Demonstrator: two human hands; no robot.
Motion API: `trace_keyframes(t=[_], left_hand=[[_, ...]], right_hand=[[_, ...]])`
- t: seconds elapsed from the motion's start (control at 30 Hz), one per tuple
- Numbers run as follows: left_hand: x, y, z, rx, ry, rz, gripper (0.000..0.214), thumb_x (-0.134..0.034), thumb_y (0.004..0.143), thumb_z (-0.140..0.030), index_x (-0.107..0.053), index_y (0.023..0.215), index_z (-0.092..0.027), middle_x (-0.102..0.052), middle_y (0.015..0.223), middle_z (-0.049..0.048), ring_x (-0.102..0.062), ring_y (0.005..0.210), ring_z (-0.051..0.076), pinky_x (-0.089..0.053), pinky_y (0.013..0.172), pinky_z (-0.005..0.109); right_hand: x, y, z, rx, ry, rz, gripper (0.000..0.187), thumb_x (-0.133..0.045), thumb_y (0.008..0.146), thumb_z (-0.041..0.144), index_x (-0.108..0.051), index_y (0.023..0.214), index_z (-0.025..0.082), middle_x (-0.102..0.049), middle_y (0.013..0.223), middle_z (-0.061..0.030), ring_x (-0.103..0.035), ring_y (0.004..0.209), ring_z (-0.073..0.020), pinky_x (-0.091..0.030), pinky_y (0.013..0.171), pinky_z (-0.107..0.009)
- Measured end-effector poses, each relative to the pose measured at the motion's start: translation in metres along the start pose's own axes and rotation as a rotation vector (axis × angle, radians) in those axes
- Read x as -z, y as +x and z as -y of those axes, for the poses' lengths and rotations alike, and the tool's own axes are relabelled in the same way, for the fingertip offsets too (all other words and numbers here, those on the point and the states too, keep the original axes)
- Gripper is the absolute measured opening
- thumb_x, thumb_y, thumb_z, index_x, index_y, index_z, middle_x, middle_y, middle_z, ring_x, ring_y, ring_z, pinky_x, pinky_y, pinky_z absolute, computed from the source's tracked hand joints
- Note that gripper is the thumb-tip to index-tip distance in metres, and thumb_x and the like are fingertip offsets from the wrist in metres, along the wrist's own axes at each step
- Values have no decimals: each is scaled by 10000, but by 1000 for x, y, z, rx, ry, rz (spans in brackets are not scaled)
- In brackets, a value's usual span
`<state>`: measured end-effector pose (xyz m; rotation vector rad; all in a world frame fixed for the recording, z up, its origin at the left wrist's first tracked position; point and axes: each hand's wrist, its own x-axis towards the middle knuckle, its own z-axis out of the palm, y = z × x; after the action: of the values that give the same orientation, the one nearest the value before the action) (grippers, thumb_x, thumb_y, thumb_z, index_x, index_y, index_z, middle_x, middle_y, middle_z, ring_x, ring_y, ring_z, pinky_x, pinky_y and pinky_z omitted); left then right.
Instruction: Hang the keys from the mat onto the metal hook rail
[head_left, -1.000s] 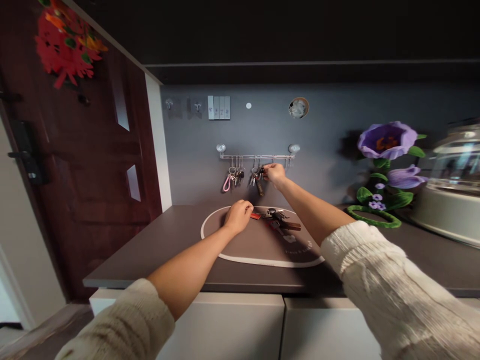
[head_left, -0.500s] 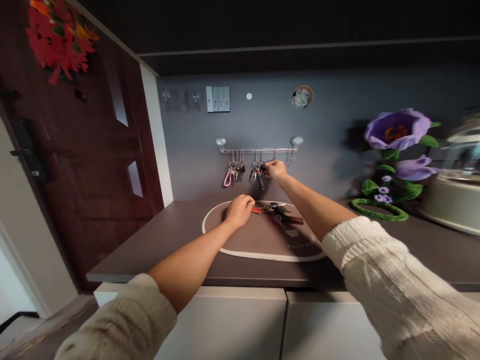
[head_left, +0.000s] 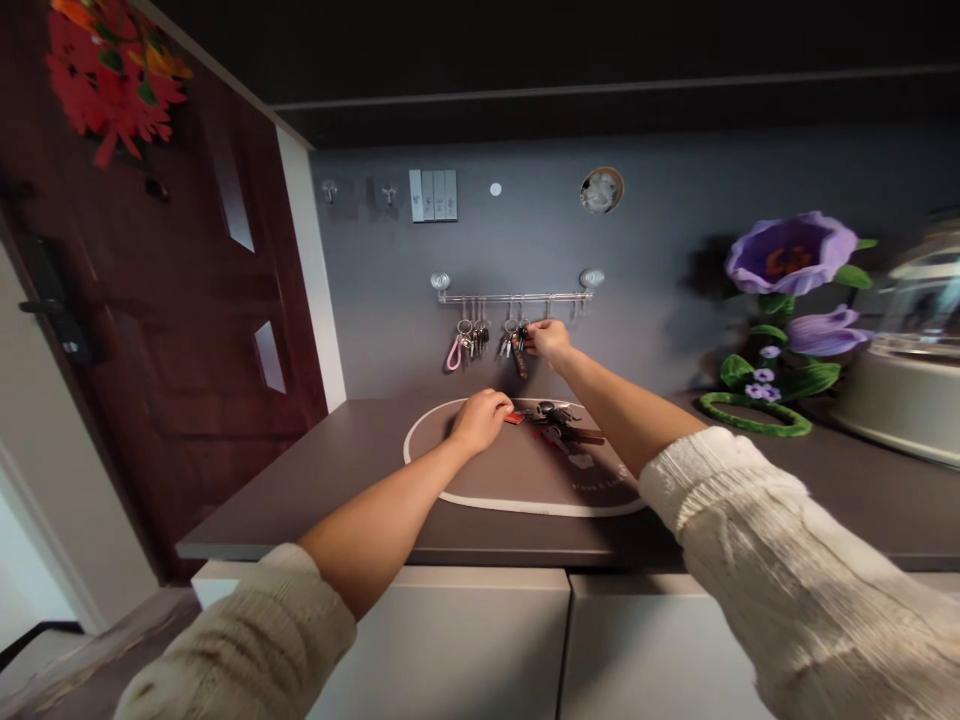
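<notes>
My right hand [head_left: 551, 342] reaches up to the metal hook rail [head_left: 514, 296] on the grey wall, its fingers pinched on a key bunch with a brown fob [head_left: 517, 346] that hangs there. A second bunch with a pink strap [head_left: 463, 346] hangs further left on the rail. My left hand [head_left: 482, 417] rests curled on the oval mat [head_left: 510, 480], fingers closed at a red tag [head_left: 515, 418] of the keys lying there. More loose keys [head_left: 559, 425] lie on the mat just right of that hand.
The mat lies on a dark countertop [head_left: 337, 480] above white cabinet doors. A purple fabric flower [head_left: 787, 300] and a glass-lidded appliance [head_left: 907, 350] stand at the right. A dark wooden door [head_left: 150, 300] is at the left. Switches [head_left: 433, 194] sit above the rail.
Both hands stay where they were; the view has shifted slightly, and my right hand keeps working at the brown-fob bunch on the rail.
</notes>
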<state>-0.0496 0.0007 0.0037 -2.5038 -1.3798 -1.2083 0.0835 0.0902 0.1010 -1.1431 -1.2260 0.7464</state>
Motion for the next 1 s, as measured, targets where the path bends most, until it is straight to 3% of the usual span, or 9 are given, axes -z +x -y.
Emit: trace_keyframes(t=[0.23,0.43,0.63,0.83,1.0], left_hand=[[-1,-1,0,-45,48,50,203,-442,820,-198,-644,810,-178,-617,835,46,-543,809,150,-408,754,255],[-2,-3,-2,-85,120,67,226,-415,839,-218,-639,843,-186,-609,861,53,-540,843,162,-404,783,273],[4,-6,-14,-79,134,65,220,-421,833,-204,-639,865,-189,-601,877,57,-536,851,161,-408,792,273],[-2,2,-36,-138,97,102,206,-461,815,-201,-633,929,-194,-603,934,59,-534,892,168,-404,820,281],[-11,10,-51,-197,167,195,171,-501,796,-200,-636,901,-208,-593,918,57,-518,918,183,-391,817,285]], right_hand=[[10,-9,0,8,-17,34,125,-455,778,108,-520,673,130,-548,578,-2,-512,487,-62,-445,506,-178],[26,-34,-1,39,-39,65,175,-425,781,101,-487,624,143,-499,552,24,-477,474,-54,-417,498,-175],[50,-63,-21,102,-79,115,94,-451,784,151,-525,727,143,-559,643,2,-515,534,-64,-425,540,-185],[81,-85,-51,257,-385,50,102,-484,767,187,-573,799,149,-631,746,-33,-574,682,-103,-443,706,-243],[98,-104,-55,310,-579,19,152,-468,792,201,-589,873,155,-649,784,-50,-579,731,-123,-422,775,-267]])
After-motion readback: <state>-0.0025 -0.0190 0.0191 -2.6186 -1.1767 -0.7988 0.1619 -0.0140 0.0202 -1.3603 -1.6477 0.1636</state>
